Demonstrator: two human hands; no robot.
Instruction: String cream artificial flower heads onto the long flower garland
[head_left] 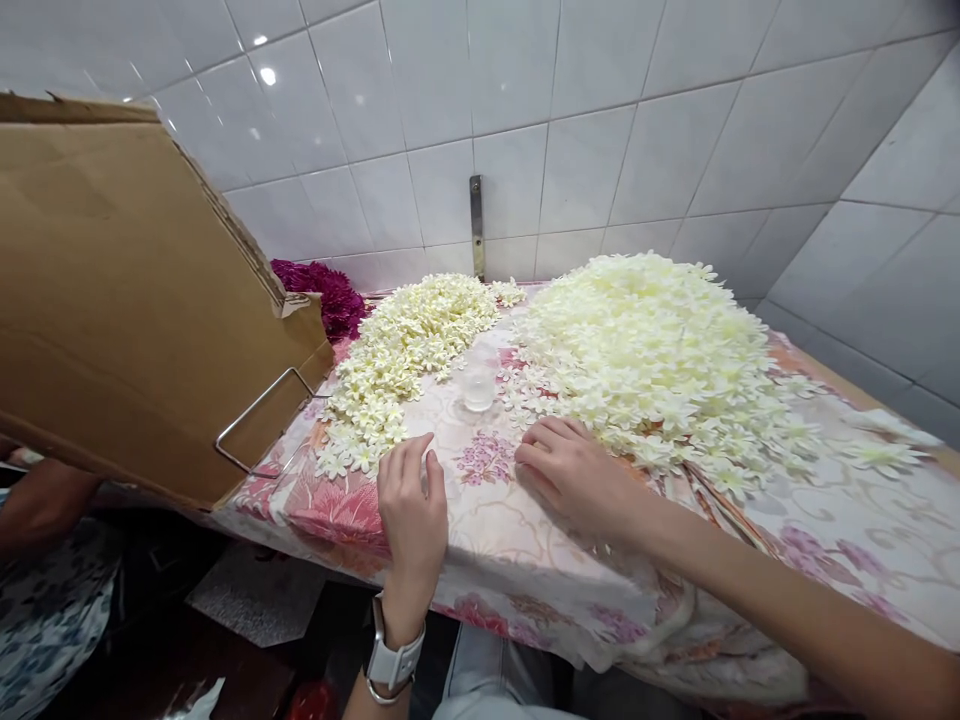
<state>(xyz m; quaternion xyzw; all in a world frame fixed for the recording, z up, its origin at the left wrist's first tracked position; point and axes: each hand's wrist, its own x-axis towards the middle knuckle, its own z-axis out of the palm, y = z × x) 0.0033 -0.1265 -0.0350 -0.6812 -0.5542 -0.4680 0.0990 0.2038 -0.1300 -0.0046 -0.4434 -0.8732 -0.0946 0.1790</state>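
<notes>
My left hand [412, 502] is beside the lower end of a pile of small cream flowers [420, 335]. Its fingers are stretched out with the thumb apart, and nothing shows in them. On the patterned tablecloth [480, 520], my right hand [566, 470] rests at the front edge of a larger heap of white flowers [645, 350]. Its fingers bend loosely over the cloth; I see nothing held, though the underside is hidden. Between the two piles stands a small clear plastic cup [478, 385], beyond both hands.
A big cardboard sheet [142, 300] leans at the left, with a wire stand [259, 425] at its foot. Purple flowers [330, 295] lie behind it. Thin strands [724, 505] run by my right forearm. Another person's arm [49, 505] shows at far left. A tiled wall [600, 130] closes the back.
</notes>
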